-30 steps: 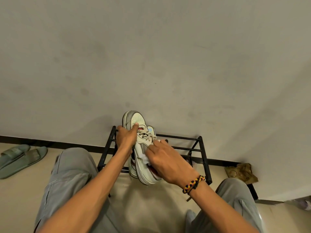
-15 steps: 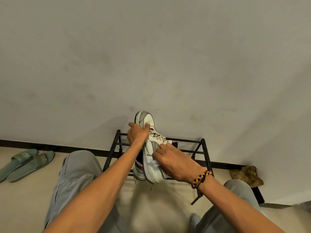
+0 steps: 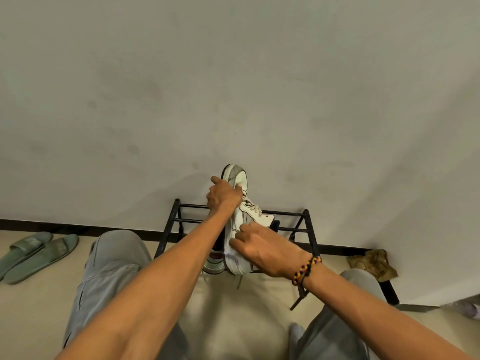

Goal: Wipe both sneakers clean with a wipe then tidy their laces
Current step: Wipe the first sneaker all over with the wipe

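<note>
Two sneakers sit at the centre of the frame, held up in front of a black shoe rack (image 3: 306, 219). The white sneaker (image 3: 240, 219) stands with its long axis near vertical in the picture, toe at the top against the wall, heel at the bottom; a second sneaker (image 3: 214, 261) shows only in part behind and to its left. The left hand (image 3: 223, 197) grips the upper sneaker near the toe, fingers curled round it. The right hand (image 3: 262, 246) lies lower, on the side panel toward the heel, its curled fingers pressing a small white wipe (image 3: 231, 252) against the shoe; only a sliver of the wipe shows. The laces (image 3: 250, 205) lie between the two hands, just right of the left hand and loosely crossed. The right hand is thus nearer the heel, so further wiping probably runs along the shoe's length. Green slippers (image 3: 33, 253) lie at the lower left.
</note>
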